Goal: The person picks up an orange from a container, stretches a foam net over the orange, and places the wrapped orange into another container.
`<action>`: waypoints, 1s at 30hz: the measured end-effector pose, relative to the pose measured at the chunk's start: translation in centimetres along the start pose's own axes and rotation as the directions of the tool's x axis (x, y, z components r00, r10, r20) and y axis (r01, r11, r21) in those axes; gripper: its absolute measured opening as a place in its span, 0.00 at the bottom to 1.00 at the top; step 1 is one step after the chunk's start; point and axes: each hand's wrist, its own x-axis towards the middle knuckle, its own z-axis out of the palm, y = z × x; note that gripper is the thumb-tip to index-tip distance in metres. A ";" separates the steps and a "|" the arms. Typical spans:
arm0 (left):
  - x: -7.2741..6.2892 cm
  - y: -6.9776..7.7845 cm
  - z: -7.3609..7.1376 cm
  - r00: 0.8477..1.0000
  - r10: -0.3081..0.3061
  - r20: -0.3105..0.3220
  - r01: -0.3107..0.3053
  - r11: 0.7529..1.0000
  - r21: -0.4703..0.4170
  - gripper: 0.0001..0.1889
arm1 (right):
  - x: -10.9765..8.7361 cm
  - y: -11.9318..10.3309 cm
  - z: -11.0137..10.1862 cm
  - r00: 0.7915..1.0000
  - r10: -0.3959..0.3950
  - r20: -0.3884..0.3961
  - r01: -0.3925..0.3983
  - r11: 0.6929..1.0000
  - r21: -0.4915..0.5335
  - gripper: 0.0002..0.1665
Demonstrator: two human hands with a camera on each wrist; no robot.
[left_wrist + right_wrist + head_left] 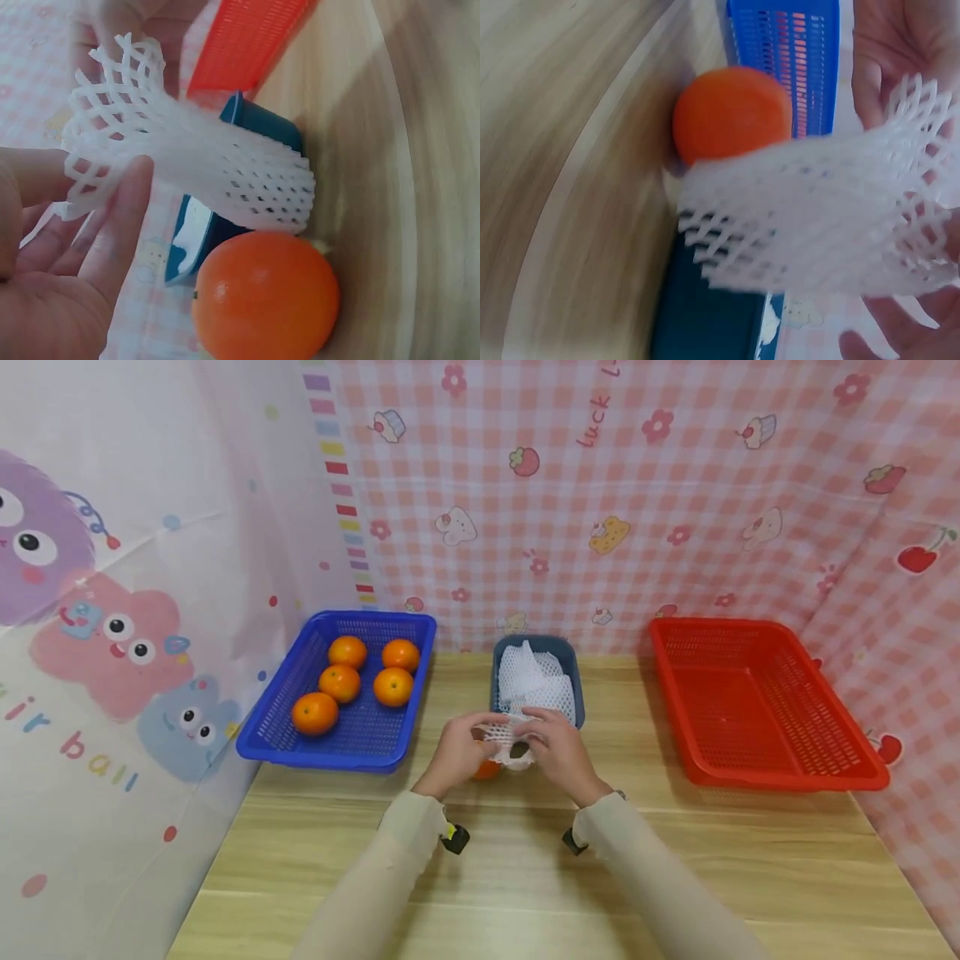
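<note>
White foam net (195, 157), a diamond-meshed sleeve with a jagged, flared mouth, is held over the table (495, 885) near a glossy orange (266, 296). We see left hand (457, 752) and right hand (558, 750) pinching its wide end.

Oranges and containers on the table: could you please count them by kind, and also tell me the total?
Oranges: 6 (5 in the blue basket, 1 outside it)
Blue basket: 1
Red basket: 1
Small dark box: 1
Total: 9
</note>
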 end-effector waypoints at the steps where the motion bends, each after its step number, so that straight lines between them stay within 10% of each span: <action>1: -0.1 0.0 0.0 1.000 -0.016 0.002 0.016 0.999 -0.044 0.21 | -0.1 0.2 -0.2 1.000 0.018 0.017 -0.018 1.000 0.024 0.12; 10: -0.5 0.1 0.7 0.998 -0.042 0.053 0.061 0.893 -0.446 0.21 | -0.7 1.1 -0.9 0.955 0.166 0.247 -0.243 0.914 0.325 0.40; 15: -0.5 0.4 0.9 0.997 -0.066 0.046 0.080 0.857 -0.509 0.21 | -1.0 1.3 -0.5 0.938 0.170 0.302 -0.296 0.849 0.439 0.46; 18: -0.5 0.2 0.8 0.996 -0.075 0.047 0.089 0.850 -0.518 0.22 | -1.1 1.4 -0.1 0.947 0.172 0.271 -0.276 0.866 0.417 0.43; 23: -0.6 -1.1 0.6 0.998 -0.055 -0.002 0.049 0.906 -0.420 0.21 | -1.1 1.9 0.2 0.960 0.182 0.215 -0.243 0.921 0.304 0.37; 30: -0.7 -3.2 0.1 0.970 -0.033 -0.240 0.017 0.998 -0.068 0.23 | -1.4 2.6 0.4 0.928 0.274 0.253 -0.324 0.928 0.186 0.37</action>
